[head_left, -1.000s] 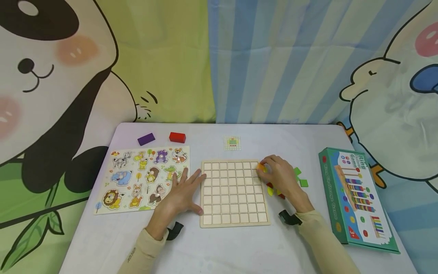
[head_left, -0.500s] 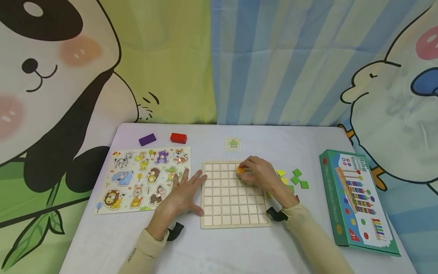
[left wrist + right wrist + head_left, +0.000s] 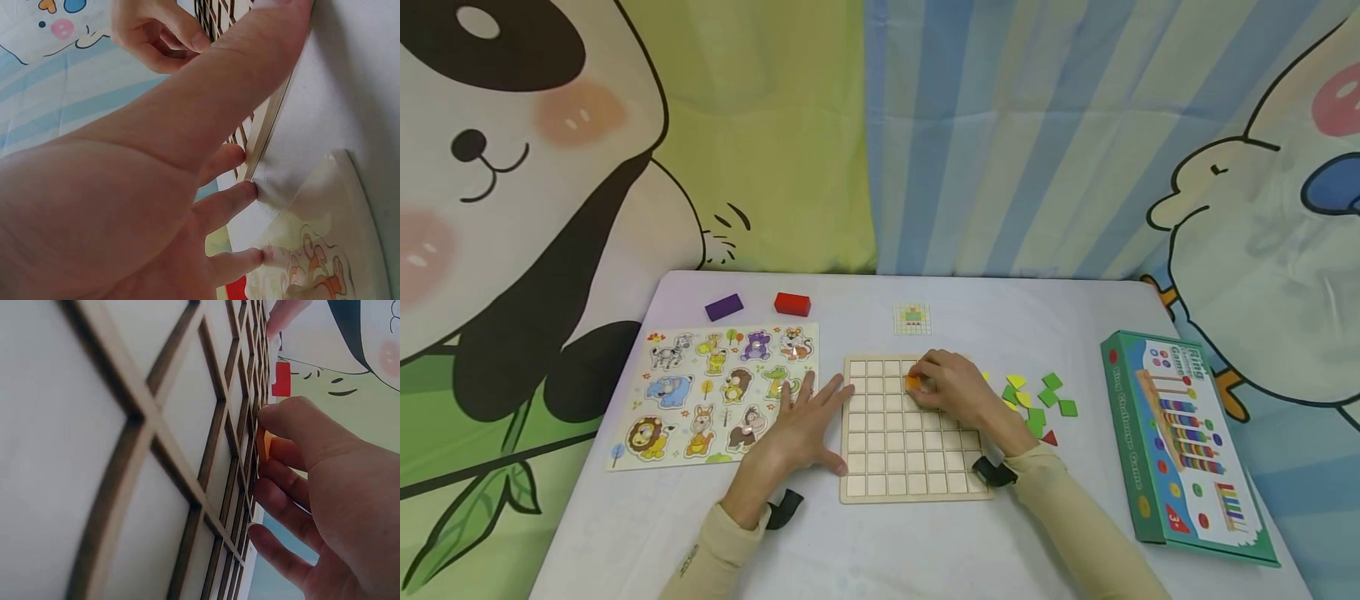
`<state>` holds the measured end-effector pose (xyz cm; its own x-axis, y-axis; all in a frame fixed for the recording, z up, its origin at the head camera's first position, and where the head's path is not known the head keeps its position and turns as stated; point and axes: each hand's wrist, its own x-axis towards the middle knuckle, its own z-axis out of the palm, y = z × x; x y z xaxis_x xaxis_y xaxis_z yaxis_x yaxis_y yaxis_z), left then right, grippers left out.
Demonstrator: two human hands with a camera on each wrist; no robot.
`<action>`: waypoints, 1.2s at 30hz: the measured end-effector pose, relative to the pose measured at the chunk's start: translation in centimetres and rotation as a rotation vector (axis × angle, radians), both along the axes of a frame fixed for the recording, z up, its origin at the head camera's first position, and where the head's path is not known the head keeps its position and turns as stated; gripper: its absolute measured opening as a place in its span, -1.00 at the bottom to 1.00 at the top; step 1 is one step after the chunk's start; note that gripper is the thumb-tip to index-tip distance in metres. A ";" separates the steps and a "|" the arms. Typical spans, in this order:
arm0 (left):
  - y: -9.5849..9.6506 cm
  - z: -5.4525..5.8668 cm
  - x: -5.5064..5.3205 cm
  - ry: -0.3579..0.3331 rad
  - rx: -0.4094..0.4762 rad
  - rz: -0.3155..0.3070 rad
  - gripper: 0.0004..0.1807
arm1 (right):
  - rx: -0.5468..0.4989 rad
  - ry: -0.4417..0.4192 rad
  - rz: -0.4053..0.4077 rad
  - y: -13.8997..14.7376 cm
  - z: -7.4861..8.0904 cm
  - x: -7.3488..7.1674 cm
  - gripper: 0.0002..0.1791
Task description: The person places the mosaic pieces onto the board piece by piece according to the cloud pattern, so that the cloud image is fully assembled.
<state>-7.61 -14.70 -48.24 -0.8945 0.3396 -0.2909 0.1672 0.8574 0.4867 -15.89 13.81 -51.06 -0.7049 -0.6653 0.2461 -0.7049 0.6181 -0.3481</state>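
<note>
A wooden grid board lies flat on the white table. Over its upper middle squares, my right hand pinches a small orange tile. In the right wrist view, the orange tile is tilted between thumb and fingers, close to the grid; whether it touches the board I cannot tell. My left hand is spread with straight fingers, its thumb and index finger at the board's left edge. The other fingertips lie over the animal puzzle board, as the left wrist view also suggests.
Loose green tiles, yellow tiles and a red triangle lie right of the grid. A small pattern card is behind it. Purple and red blocks stand back left; a green game box lies far right.
My right hand has moved left from the loose tiles onto the grid board, carrying the orange tile to its upper middle. The left hand has stayed in place.
</note>
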 end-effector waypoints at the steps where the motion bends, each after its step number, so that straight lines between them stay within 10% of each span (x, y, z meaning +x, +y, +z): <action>1: 0.0 0.0 0.0 -0.002 -0.001 0.001 0.34 | 0.004 0.001 -0.002 0.0 0.0 0.0 -0.76; 36: -0.1 -0.1 0.0 -0.001 0.000 -0.010 0.33 | -0.052 -0.055 -0.047 2.4 0.0 1.0 -0.73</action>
<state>-7.63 -14.77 -48.32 -0.8907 0.3481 -0.2922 0.1748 0.8559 0.4868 -14.90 16.17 -51.02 -0.7482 -0.6188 0.2395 -0.6547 0.6298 -0.4180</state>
